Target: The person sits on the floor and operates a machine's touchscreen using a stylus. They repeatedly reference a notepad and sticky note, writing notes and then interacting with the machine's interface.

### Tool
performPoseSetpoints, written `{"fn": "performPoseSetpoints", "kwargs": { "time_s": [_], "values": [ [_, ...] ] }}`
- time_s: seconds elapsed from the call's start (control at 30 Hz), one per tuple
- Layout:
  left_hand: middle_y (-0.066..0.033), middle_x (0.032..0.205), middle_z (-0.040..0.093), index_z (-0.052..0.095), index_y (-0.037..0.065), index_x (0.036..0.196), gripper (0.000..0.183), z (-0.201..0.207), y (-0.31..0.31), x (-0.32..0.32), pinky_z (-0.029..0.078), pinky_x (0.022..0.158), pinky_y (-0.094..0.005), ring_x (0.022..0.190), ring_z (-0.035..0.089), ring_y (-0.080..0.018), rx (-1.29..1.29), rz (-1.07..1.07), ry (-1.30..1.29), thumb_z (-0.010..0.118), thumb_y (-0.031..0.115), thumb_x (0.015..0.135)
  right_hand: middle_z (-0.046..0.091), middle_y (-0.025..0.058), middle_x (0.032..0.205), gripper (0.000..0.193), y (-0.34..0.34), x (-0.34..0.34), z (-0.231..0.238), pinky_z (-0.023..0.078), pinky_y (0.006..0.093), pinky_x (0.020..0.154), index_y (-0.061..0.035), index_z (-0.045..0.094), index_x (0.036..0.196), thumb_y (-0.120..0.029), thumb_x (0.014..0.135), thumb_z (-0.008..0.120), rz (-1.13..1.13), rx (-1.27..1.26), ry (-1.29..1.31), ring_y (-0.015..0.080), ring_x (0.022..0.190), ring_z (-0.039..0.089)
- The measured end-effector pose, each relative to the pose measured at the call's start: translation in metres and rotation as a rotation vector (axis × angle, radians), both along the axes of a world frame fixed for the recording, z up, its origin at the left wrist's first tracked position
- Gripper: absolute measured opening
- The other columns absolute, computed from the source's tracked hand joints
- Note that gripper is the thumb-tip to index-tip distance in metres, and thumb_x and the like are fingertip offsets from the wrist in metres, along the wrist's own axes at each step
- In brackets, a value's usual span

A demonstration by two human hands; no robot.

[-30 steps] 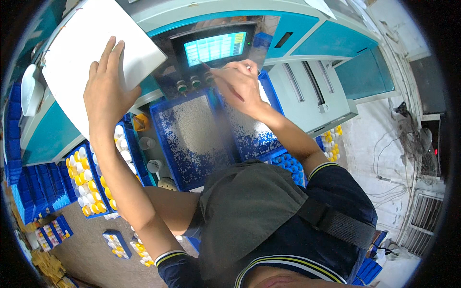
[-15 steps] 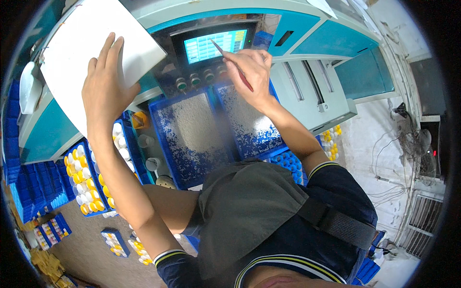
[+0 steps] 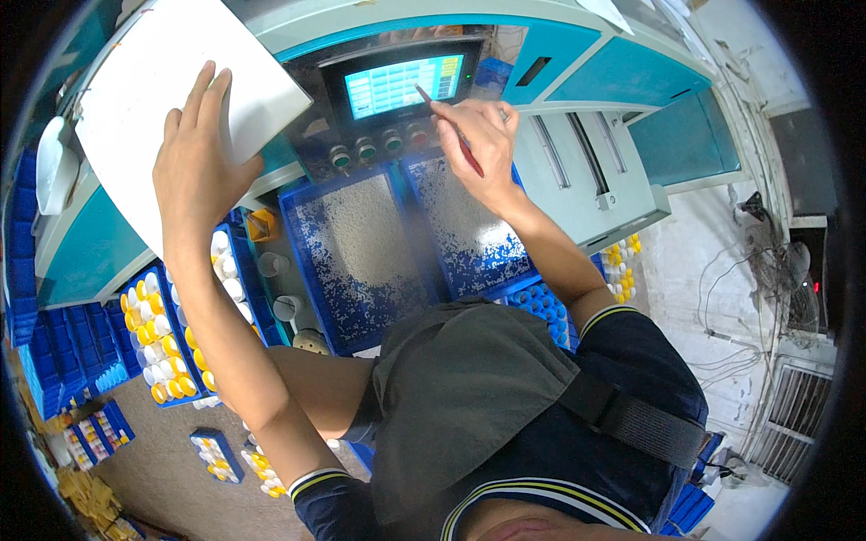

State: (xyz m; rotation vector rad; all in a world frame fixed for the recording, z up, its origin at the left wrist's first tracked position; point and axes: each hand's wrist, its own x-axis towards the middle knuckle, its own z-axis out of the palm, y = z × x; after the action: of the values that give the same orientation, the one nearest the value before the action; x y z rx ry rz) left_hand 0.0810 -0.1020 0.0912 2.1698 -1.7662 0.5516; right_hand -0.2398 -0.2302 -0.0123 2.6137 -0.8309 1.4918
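My left hand (image 3: 200, 158) lies with its fingers stretched out on a large white sheet (image 3: 212, 45), which may be a page of a notebook. My right hand (image 3: 478, 144) grips a slim, pointed dark red tool (image 3: 470, 158) like a pen; its exact kind is unclear. The grey tip is over the lit touchscreen (image 3: 392, 86), and I cannot tell whether it touches. Below the screen is a row of round buttons (image 3: 365, 147). Two blue trays (image 3: 302, 230) of small pale granules sit under and between my forearms.
Blue crates (image 3: 167, 298) of white and yellow-capped containers stand at the left. More caps (image 3: 622, 266) and a tray of blue round pieces (image 3: 541, 307) are at the right. A pale machine bed (image 3: 586, 180) with slots lies right of my hand. Cables (image 3: 758, 288) hang along the wall.
My right hand has shifted slightly right and down with the tool, so its tip is lower and further right over the screen. My left hand has stayed nearly still.
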Motion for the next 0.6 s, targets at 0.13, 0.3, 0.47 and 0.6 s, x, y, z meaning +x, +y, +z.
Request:
{"fn": "performPoseSetpoints", "kwargs": {
  "time_s": [0.13, 0.3, 0.47, 0.6],
  "values": [
    [0.0015, 0.166, 0.051, 0.055, 0.022, 0.156, 0.100, 0.000, -0.001, -0.001, 0.062, 0.106, -0.0437, 0.123, 0.067, -0.0280, 0.007, 0.006, -0.014, 0.092, 0.010, 0.064, 0.077, 0.0047, 0.095, 0.023, -0.003, -0.002, -0.002, 0.036, 0.0454, 0.097, -0.0086, 0.080, 0.113, -0.011, 0.090, 0.078, -0.011, -0.007, -0.006, 0.0214, 0.098, 0.069],
    [0.0017, 0.167, 0.049, 0.054, 0.023, 0.157, 0.102, -0.001, 0.001, 0.000, 0.062, 0.106, -0.0444, 0.123, 0.067, -0.0289, -0.007, -0.005, -0.021, 0.093, 0.010, 0.064, 0.076, 0.0050, 0.094, 0.022, 0.006, -0.009, -0.015, 0.036, 0.0455, 0.097, -0.0089, 0.081, 0.111, -0.012, 0.090, 0.079, -0.016, 0.051, 0.040, 0.0221, 0.097, 0.068],
    [0.0019, 0.168, 0.049, 0.054, 0.023, 0.157, 0.101, 0.000, 0.000, 0.000, 0.062, 0.106, -0.0446, 0.124, 0.066, -0.0291, 0.014, 0.012, -0.022, 0.094, 0.011, 0.064, 0.078, 0.0048, 0.099, 0.023, 0.011, -0.009, -0.020, 0.036, 0.0424, 0.100, -0.0092, 0.080, 0.115, -0.008, 0.092, 0.077, -0.041, 0.082, 0.073, 0.0205, 0.100, 0.069],
    [0.0029, 0.168, 0.048, 0.054, 0.023, 0.156, 0.101, 0.001, 0.000, -0.001, 0.062, 0.106, -0.0446, 0.126, 0.066, -0.0293, 0.021, 0.013, -0.012, 0.094, 0.012, 0.065, 0.078, 0.0037, 0.099, 0.025, 0.015, -0.007, -0.018, 0.036, 0.0423, 0.100, -0.0088, 0.079, 0.115, -0.007, 0.090, 0.079, 0.010, 0.086, 0.062, 0.0201, 0.099, 0.069]
  ]
}}
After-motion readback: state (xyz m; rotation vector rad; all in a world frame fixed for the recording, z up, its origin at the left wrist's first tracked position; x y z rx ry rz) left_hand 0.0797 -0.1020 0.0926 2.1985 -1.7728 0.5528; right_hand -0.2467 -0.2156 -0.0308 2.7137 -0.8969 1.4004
